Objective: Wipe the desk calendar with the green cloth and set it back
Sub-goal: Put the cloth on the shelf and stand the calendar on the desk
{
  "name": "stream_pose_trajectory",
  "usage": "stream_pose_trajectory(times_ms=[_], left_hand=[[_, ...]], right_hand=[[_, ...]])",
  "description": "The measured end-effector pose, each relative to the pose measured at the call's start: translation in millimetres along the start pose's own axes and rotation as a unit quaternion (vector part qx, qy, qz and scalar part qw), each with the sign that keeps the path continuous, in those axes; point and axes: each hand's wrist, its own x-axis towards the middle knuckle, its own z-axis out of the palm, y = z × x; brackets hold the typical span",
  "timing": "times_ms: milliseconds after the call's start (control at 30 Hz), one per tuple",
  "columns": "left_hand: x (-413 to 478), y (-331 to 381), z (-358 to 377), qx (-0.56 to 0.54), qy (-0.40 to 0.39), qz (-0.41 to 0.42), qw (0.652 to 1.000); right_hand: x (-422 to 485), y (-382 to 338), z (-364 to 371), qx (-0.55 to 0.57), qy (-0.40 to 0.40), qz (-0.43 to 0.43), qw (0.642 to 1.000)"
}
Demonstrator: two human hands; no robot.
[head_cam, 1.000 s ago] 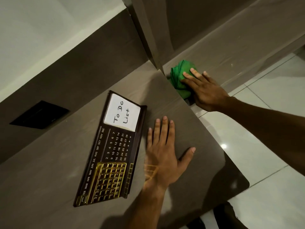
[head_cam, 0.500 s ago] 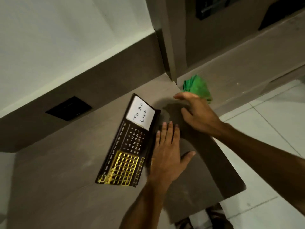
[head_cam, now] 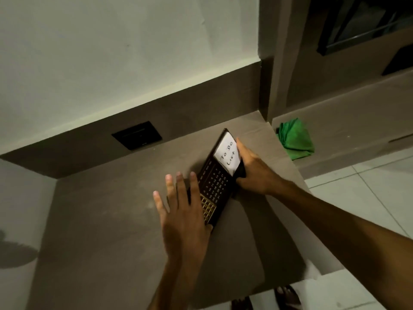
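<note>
The desk calendar [head_cam: 218,175] is a dark board with a white "To Do List" note at its far end and a gold grid at its near end. It sits tilted on the brown desk [head_cam: 107,220]. My right hand [head_cam: 253,171] grips its right edge beside the note. My left hand [head_cam: 183,211] lies with fingers spread over the calendar's near left part, covering some of the gold grid. The green cloth [head_cam: 295,140] lies crumpled on a lower ledge to the right, apart from both hands.
A black wall socket plate [head_cam: 136,135] sits in the dark backsplash behind the desk. A wall corner post [head_cam: 266,86] divides the desk from the ledge. White floor tiles [head_cam: 357,198] lie to the right; feet in sandals [head_cam: 288,296] show below the desk edge.
My right hand left the green cloth on the ledge and moved left to grip the calendar's right edge. My left hand slid from the desk onto the calendar, which has tilted up.
</note>
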Motion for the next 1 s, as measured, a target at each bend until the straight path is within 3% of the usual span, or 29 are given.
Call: stream_pose_trajectory(times_ms=[200, 333, 400, 533, 633, 1000], left_hand=[[-0.2, -48.3, 16.4, -0.022, 0.044, 0.017, 0.999], [-9.1, -77.6, 27.5, -0.117, 0.061, -0.083, 0.988], [-12.7, -82.9, 31.8, -0.228, 0.073, -0.147, 0.960], [-13.6, -82.3, 35.3, -0.470, 0.094, -0.240, 0.844], [-11.4, -84.5, 36.4, -0.565, 0.084, -0.262, 0.778], [28.8, -111.6, 38.4, -0.614, 0.005, -0.225, 0.756]], right_hand=[[-36.2, -19.6, 20.6, 0.084, 0.073, 0.000, 0.994], [-73.1, -36.3, 46.1, 0.119, 0.079, 0.032, 0.989], [-87.7, -40.7, 57.8, 0.125, 0.078, 0.048, 0.988], [-108.3, -50.7, 71.0, 0.154, 0.064, 0.070, 0.983], [-112.7, -56.3, 75.4, 0.155, 0.066, 0.071, 0.983], [-51.6, -65.2, 66.3, 0.140, 0.098, 0.059, 0.983]])
